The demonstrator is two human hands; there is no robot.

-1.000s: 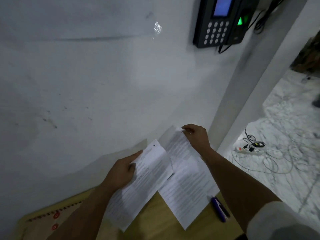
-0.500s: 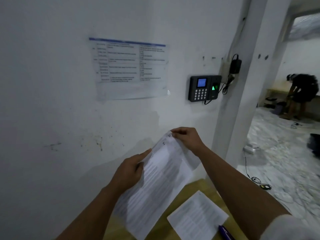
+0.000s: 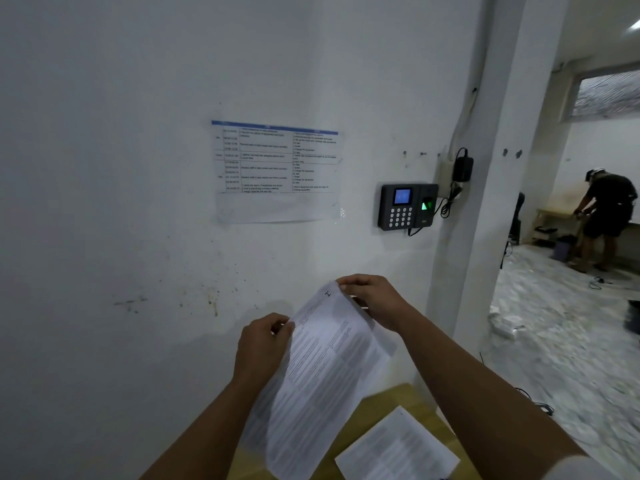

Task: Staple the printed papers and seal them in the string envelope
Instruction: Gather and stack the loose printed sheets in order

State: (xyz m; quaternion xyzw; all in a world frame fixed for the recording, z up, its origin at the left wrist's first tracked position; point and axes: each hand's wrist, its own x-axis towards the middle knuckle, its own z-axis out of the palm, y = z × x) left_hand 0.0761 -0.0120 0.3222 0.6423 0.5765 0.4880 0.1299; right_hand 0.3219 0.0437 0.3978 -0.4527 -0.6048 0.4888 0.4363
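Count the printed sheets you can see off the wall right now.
2 for certain: one held sheet pinched up between the left hand and right hand, and one loose sheet lying on the table. More pages may hide behind the held one.

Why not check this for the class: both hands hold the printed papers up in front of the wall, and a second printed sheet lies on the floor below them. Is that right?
Not quite. The head view shows the second printed sheet lying on the wooden table, not on the floor. The rest stands: the left hand and right hand hold the printed papers up in front of the wall.
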